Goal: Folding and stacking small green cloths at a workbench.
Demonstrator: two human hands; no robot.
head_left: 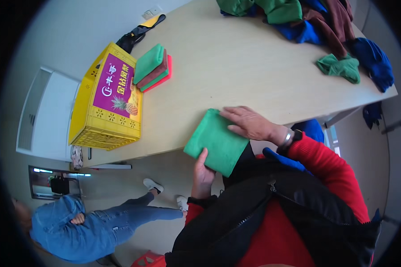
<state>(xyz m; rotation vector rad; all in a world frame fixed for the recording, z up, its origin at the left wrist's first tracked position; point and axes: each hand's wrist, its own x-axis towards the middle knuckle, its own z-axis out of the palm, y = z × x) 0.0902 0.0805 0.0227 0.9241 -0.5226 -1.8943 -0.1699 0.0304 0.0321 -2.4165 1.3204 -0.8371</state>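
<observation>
Green cloth [216, 141], folded, hangs over near edge of counter [236, 66] — R hand [250, 123] flat on top w/ fingers spread, L hand [202, 171] fingers clamped on its lower edge — best to press flat and keep corners aligned while smoothing.

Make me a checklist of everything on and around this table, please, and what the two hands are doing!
Surface: light wooden table, seen from above.
Job's things: folded green cloth hanging partly over the near table edge.
Clutter: neat stack of folded cloths, green on top; loose pile of cloths in green, blue and brown at the far right; yellow crate at the table's left edge.
Grippers: left hand grips the cloth's near edge; right hand lies flat on its top.
Cables: nothing seen.
Surroundings: a person in blue denim on the floor side; white cabinet.
</observation>
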